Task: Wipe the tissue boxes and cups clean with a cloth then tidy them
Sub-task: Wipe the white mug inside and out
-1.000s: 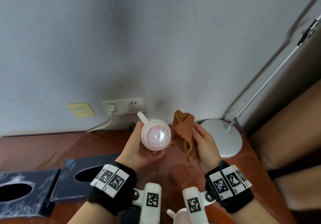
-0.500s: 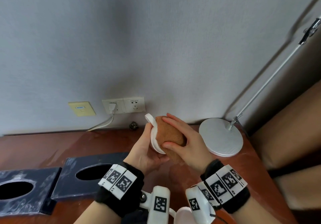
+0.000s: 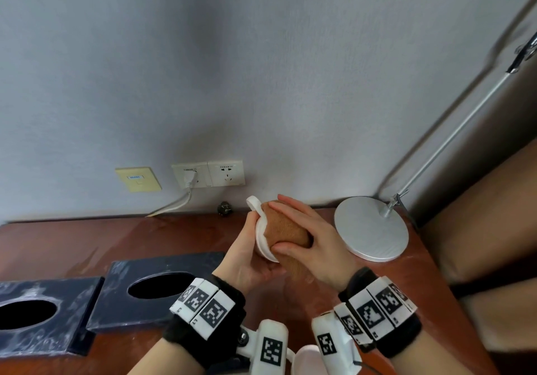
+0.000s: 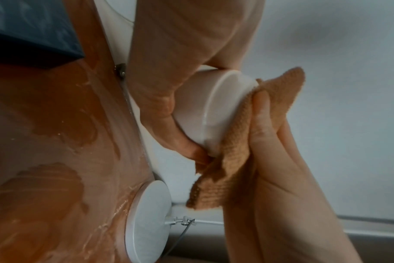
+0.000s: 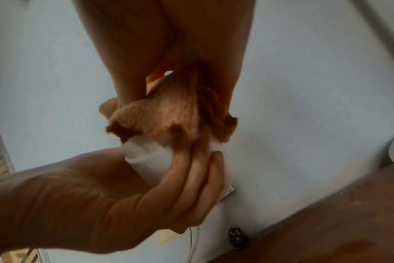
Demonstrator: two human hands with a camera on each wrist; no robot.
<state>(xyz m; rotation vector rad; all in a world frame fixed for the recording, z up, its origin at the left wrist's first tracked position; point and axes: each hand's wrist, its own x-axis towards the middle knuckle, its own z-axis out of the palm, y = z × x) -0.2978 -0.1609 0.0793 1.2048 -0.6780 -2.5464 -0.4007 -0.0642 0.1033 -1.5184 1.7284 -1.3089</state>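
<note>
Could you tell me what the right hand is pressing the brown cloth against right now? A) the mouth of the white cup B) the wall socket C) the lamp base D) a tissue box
A: the right hand pushes the cloth into the cup, held by the left hand.

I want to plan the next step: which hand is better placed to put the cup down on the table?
Left. The left hand already grips the cup alone, above the table. The right hand is busy pressing the cloth into it.
</note>
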